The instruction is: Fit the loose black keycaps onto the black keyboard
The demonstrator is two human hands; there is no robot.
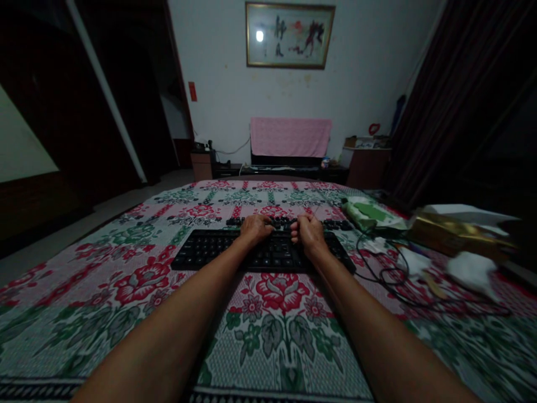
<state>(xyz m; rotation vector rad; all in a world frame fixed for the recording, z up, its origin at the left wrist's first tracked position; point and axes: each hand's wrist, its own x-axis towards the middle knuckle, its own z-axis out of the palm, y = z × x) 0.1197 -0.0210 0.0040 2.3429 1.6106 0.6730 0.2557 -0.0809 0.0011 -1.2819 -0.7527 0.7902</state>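
Note:
A black keyboard (207,250) lies on the flowered tablecloth in front of me, with both my forearms reaching across it. Along its far edge runs a row of small black pieces that look like loose keycaps (335,224). Above the keyboard's back edge, my left hand (254,228) is curled, thumb pointing right; whatever lies between its fingertips is too dark to make out. Close by on the right, my right hand (309,232) is closed with its fingers folded in. A faint thin line rises above that fist, and what it grips is unclear.
To the right lie a green tissue pack (371,214), a gold box (457,230), crumpled white tissues (472,271) and a looped black cable (384,277). The patterned tablecloth (146,336) covers the table. Beyond it, a pink cloth (291,136) drapes a screen by the wall.

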